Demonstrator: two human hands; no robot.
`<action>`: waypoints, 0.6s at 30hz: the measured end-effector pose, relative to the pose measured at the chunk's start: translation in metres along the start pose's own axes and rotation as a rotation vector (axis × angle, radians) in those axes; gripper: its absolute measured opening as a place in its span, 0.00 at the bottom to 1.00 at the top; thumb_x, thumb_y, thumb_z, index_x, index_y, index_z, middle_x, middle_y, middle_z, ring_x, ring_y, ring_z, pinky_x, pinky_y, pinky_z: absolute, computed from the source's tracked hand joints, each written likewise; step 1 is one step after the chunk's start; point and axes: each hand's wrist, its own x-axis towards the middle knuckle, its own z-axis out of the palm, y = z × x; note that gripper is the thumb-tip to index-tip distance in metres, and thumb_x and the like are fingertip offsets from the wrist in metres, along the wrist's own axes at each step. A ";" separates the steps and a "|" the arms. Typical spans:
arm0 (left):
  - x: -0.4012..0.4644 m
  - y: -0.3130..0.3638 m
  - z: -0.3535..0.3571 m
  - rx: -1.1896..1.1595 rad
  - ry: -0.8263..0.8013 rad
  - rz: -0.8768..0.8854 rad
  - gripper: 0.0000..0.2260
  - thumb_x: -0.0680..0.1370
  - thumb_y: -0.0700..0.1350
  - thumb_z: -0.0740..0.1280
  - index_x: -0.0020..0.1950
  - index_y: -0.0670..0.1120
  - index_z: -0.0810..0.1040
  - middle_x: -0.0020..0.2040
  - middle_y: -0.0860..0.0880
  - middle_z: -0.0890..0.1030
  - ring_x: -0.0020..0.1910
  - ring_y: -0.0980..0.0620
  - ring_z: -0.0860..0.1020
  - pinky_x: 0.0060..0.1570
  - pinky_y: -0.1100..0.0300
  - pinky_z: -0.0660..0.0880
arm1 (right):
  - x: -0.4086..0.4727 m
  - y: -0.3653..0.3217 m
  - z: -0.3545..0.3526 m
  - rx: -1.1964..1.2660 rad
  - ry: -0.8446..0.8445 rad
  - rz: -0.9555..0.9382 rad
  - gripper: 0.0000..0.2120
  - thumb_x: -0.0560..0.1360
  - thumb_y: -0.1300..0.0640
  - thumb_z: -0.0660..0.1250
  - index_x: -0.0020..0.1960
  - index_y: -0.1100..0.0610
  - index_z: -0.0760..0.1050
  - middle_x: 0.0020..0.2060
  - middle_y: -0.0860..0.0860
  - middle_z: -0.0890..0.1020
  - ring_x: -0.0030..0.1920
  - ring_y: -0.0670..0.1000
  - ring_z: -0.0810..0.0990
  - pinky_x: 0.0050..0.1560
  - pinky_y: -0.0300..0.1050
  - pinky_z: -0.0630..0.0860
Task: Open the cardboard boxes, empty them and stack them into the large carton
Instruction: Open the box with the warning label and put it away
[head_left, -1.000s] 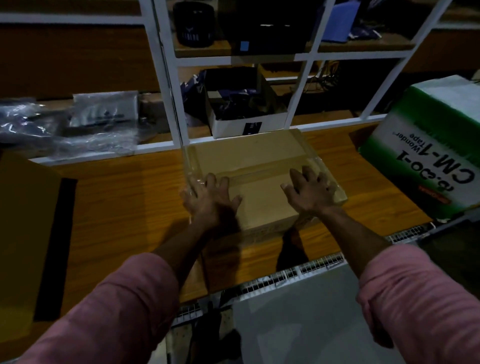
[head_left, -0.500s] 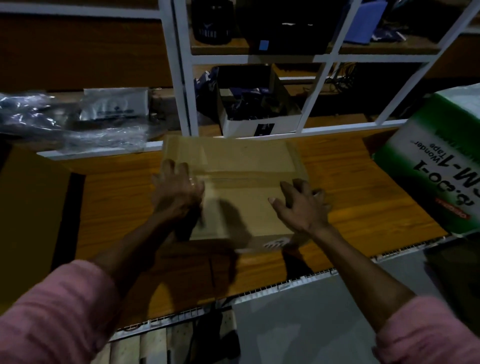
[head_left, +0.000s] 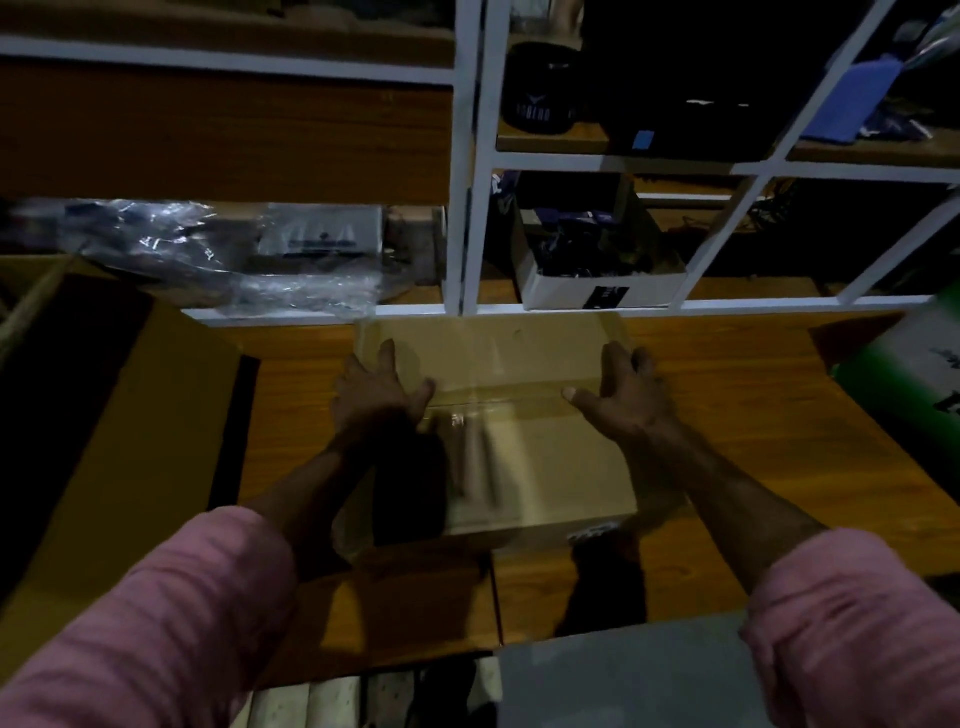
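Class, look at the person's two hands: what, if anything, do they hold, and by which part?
Both hands are on the cardboard box: the left hand at its left edge, the right hand at its right edge, near the taped seam. Whether they grip it cannot be told.

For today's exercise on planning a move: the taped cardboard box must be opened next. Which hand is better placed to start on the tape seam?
Probably the left hand: its thumb lies at the tape seam on the box, while the right hand rests on the right edge.
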 end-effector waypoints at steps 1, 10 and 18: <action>0.001 -0.003 0.000 -0.023 0.001 -0.003 0.37 0.75 0.70 0.63 0.79 0.54 0.57 0.74 0.35 0.61 0.69 0.31 0.66 0.63 0.38 0.70 | -0.001 -0.001 -0.003 0.060 0.010 0.000 0.47 0.62 0.25 0.68 0.74 0.39 0.55 0.76 0.50 0.57 0.72 0.69 0.64 0.67 0.70 0.70; -0.030 -0.013 -0.039 -0.209 0.306 0.204 0.33 0.72 0.63 0.72 0.71 0.53 0.64 0.73 0.35 0.62 0.72 0.36 0.59 0.64 0.41 0.68 | -0.040 -0.015 -0.040 0.457 0.258 -0.106 0.56 0.61 0.45 0.84 0.78 0.35 0.53 0.76 0.48 0.61 0.76 0.56 0.61 0.71 0.62 0.67; -0.103 -0.015 -0.058 -0.223 0.365 0.361 0.45 0.70 0.59 0.77 0.76 0.50 0.54 0.72 0.34 0.58 0.69 0.35 0.60 0.65 0.37 0.67 | -0.101 0.005 -0.057 0.444 0.282 -0.082 0.62 0.59 0.54 0.86 0.79 0.42 0.47 0.75 0.54 0.56 0.76 0.59 0.57 0.70 0.59 0.67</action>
